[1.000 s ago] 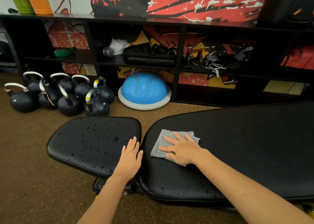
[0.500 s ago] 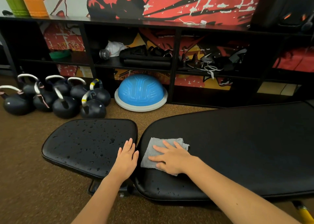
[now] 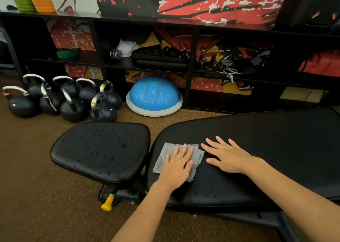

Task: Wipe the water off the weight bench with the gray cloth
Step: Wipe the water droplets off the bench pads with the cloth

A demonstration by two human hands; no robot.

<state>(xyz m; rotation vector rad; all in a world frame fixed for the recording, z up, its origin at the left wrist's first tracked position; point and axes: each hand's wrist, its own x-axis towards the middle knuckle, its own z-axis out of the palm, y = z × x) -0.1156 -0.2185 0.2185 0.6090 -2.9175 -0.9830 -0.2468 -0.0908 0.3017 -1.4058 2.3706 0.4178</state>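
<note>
Head view, gray cloth point(image 3: 196, 154) under flat left hand point(image 3: 177, 165), right hand point(image 3: 227, 156) flat just beside, both on weight bench point(image 3: 266, 140)

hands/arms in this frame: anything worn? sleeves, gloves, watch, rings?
Nothing worn that shows. The left hand and right hand are bare, with no gloves, rings or markings visible. Both forearms are bare as far as the frame edge: no sleeves, watch or bands. The fingers have short, unpainted nails.

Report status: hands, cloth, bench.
Left hand flat on gray cloth, back pad. Right hand flat on pad beside it. Seat pad covered in droplets. Nothing in the way.
</note>
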